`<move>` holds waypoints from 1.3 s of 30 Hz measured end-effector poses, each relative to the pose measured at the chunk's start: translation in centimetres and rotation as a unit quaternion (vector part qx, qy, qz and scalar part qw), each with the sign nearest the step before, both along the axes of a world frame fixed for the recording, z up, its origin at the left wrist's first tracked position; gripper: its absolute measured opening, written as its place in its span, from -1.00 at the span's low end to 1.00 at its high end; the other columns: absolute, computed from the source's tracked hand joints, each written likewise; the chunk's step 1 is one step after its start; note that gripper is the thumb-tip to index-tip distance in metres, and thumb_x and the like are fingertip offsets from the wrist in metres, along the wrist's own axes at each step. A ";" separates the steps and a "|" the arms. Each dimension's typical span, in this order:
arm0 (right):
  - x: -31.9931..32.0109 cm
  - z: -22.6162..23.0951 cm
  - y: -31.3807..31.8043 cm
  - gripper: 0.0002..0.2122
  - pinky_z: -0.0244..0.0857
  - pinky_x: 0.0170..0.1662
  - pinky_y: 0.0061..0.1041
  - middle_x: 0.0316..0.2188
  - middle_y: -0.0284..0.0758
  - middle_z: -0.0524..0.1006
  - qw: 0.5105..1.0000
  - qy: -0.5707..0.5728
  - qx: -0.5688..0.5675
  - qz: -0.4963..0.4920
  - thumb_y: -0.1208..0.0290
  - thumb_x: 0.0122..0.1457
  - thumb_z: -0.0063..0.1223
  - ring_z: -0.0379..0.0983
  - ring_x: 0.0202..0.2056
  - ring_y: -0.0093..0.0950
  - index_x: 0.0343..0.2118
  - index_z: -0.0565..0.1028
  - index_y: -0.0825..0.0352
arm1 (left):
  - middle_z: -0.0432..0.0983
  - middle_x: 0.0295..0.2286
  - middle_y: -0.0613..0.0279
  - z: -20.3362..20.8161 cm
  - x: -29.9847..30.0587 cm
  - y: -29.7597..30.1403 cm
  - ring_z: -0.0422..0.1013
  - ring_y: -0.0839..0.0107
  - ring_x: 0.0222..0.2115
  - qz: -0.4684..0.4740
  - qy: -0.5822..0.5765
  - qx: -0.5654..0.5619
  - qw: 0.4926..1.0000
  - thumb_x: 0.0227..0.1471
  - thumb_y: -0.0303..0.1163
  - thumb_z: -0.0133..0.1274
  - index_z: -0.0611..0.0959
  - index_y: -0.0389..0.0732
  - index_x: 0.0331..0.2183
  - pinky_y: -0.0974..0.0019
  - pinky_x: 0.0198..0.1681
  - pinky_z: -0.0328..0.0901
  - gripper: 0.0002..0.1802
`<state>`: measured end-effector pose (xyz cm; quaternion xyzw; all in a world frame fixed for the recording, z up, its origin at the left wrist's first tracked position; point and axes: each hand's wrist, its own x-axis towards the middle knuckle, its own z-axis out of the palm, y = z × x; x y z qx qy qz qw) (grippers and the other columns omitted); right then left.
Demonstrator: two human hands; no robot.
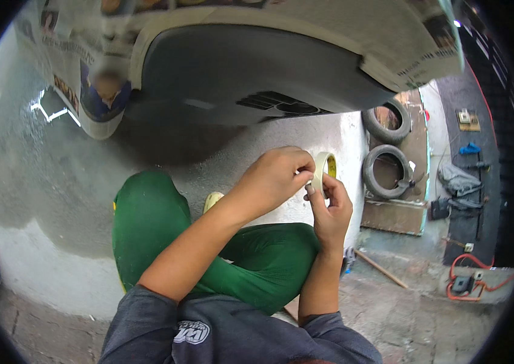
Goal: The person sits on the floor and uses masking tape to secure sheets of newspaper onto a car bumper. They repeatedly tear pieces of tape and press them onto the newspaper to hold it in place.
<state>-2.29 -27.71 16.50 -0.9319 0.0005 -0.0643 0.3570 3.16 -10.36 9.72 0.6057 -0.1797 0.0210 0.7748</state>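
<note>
My right hand (pixel 332 209) holds a roll of pale masking tape (pixel 319 173) upright, its fingers wrapped round the lower part of the ring. My left hand (pixel 280 175) is closed in a pinch just left of the roll, with a small whitish bit, seemingly the tape's loose end, between thumb and fingertips. Both hands are close together above my bent legs. Ahead of them is a dark grey curved vehicle panel (pixel 226 70) with a slotted vent on its lower side. Newspaper sheets (pixel 178 15) cover the area around the panel's edges.
Two tyres (pixel 385 171) lie on a brown board (pixel 393 216) at the right. Beyond them are a grey plastic bag (pixel 460 179), a blue tool (pixel 470 148) and an orange cable (pixel 454 273). A wooden stick (pixel 381 268) lies on the floor near my right arm.
</note>
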 end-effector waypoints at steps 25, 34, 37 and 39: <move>2.3 -0.3 -0.5 -0.74 0.44 -0.23 -0.55 -0.31 -0.26 0.68 0.982 0.131 -0.104 0.083 0.50 0.26 0.18 0.58 -0.32 -0.58 -0.03 0.56 0.49 | 0.56 -0.40 0.11 -1.8 -0.3 1.0 0.45 0.30 -0.42 0.013 0.055 0.081 0.995 -0.01 -0.39 0.18 0.65 -0.31 -0.38 0.25 -0.36 0.33 -0.82; 2.2 -1.4 0.1 -0.63 0.45 -0.20 -0.30 -0.36 -0.10 0.65 0.978 -0.014 -0.143 0.154 0.41 0.23 0.19 0.62 -0.34 -0.16 0.07 0.50 0.45 | 0.59 -0.24 0.21 -2.4 0.5 0.2 0.51 0.42 -0.23 0.037 0.039 0.023 0.998 0.03 -0.53 0.30 0.75 -0.31 -0.29 0.36 -0.19 0.43 -0.86; 2.6 -0.3 0.4 -0.63 0.43 -0.24 -0.25 -0.39 -0.05 0.63 0.983 0.091 -0.106 0.116 0.35 0.27 0.17 0.61 -0.34 -0.10 0.06 0.50 0.44 | 0.58 -0.27 0.20 -3.5 0.8 0.1 0.50 0.46 -0.35 0.070 0.007 0.026 0.997 0.07 -0.53 0.28 0.73 -0.32 -0.31 0.42 -0.32 0.37 -0.90; 3.4 0.3 0.4 -0.65 0.42 -0.25 -0.22 -0.40 -0.02 0.62 0.978 0.116 -0.155 0.079 0.33 0.29 0.14 0.61 -0.33 -0.08 0.06 0.51 0.43 | 0.58 -0.27 0.21 -3.4 0.5 -0.3 0.50 0.49 -0.34 0.048 0.085 -0.024 0.995 0.10 -0.52 0.27 0.73 -0.33 -0.33 0.43 -0.30 0.39 -0.92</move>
